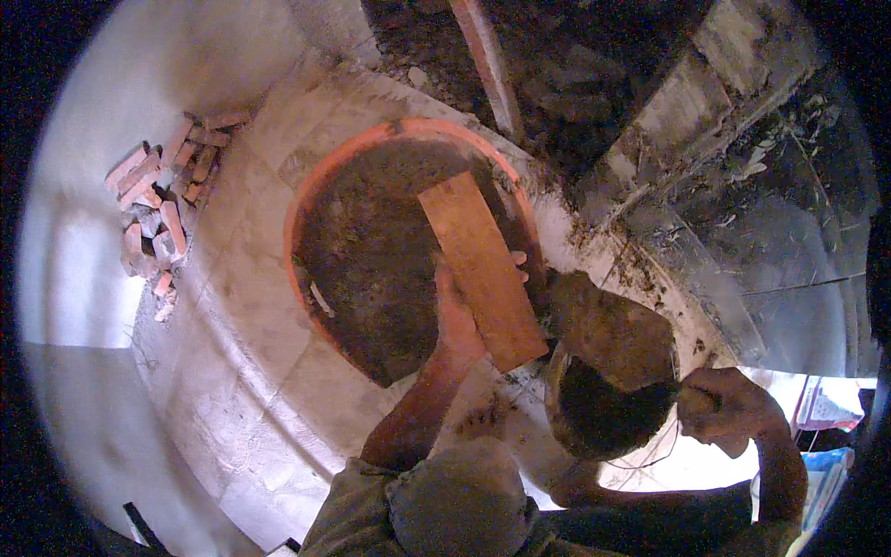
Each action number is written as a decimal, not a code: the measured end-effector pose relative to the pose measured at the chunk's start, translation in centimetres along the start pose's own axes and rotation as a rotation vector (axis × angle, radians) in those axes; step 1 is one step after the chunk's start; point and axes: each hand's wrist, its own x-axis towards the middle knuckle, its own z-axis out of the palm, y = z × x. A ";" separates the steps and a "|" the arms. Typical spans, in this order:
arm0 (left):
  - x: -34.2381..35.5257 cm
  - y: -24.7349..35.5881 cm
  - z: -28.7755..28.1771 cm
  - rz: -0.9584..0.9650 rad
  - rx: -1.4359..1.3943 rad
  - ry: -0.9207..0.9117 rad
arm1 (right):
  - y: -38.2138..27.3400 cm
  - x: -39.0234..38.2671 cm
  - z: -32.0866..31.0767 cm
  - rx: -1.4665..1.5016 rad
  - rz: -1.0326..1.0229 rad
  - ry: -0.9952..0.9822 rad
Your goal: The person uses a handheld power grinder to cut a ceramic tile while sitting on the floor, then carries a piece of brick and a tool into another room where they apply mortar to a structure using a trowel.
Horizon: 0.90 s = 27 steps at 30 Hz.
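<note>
My left hand (461, 320) is closed round a long flat reddish-brown brick (483, 269), its fingertips showing at the far edge. The brick is tilted above a large round tub (290, 227) with an orange rim and dark brown contents. At the right, my right hand (722, 408) is closed on what looks like the handle of a trowel (617, 320). Its wide brown blade lies above a dark round bucket (557, 408), and the grip is mostly hidden by my fingers.
A stack of bricks (153, 200) stands by the pale wall at the left. Dusty paving (251, 223) surrounds the tub. Beyond it is a dark recess with a narrow upright (487, 70). Rubble and a flat grey sheet (789, 251) lie at the right.
</note>
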 end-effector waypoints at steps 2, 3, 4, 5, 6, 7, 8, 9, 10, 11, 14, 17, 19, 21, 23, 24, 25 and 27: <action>-0.1 -0.4 0.7 0.024 -0.042 0.037 | -2.4 0.2 4.1 -0.997 -0.569 0.123; 0.0 -0.5 1.6 0.067 -0.160 0.150 | -2.6 1.1 4.6 -0.947 -0.715 0.033; -0.2 -0.3 1.5 0.106 -0.214 0.212 | -3.5 1.5 6.3 -0.965 -0.722 0.021; -0.1 -0.7 1.6 0.135 -0.272 0.267 | -4.3 1.7 8.4 -0.920 -0.689 0.105; 0.1 -1.3 0.9 0.148 -0.219 0.277 | -4.9 1.9 10.0 -0.874 -0.657 0.186; 0.2 -1.8 0.1 0.159 -0.175 0.278 | -5.3 2.2 11.2 -0.890 -0.659 0.196; 0.0 -2.4 -1.4 0.172 -0.180 0.272 | -5.4 2.9 12.0 -0.990 -0.778 0.222; -0.4 -3.3 -3.5 0.157 -0.132 0.275 | -5.3 3.8 12.6 -1.044 -0.841 0.226; -0.3 -4.1 -4.4 0.131 -0.092 0.273 | -5.1 4.6 12.9 -1.096 -0.897 0.247; 0.0 -3.8 -3.1 0.131 -0.100 0.271 | -4.4 5.8 13.0 -1.121 -0.945 0.293; 0.3 -2.9 -1.5 0.149 -0.063 0.429 | -3.5 6.5 14.5 -1.217 -1.019 0.368; 0.2 -3.2 -3.5 0.178 -0.093 0.267 | -3.4 6.4 15.6 -1.183 -1.029 0.353; 0.3 -2.6 -2.8 0.139 -0.121 0.320 | -2.9 7.1 15.6 -1.232 -1.171 0.368; 0.4 -1.9 -1.4 0.147 -0.106 0.362 | -2.2 7.4 16.0 -1.268 -1.165 0.447; 0.4 -1.8 -1.3 0.173 -0.078 0.393 | -2.1 7.3 16.4 -1.300 -1.160 0.517; 0.4 -2.0 -1.5 0.152 -0.096 0.398 | -2.2 6.9 16.6 -1.291 -1.132 0.507; 0.2 -2.1 -1.8 0.132 -0.112 0.407 | -2.3 6.6 16.8 -1.279 -1.104 0.492; -0.3 -2.3 -2.9 0.123 -0.143 0.273 | -2.4 7.1 16.6 -1.305 -1.129 0.488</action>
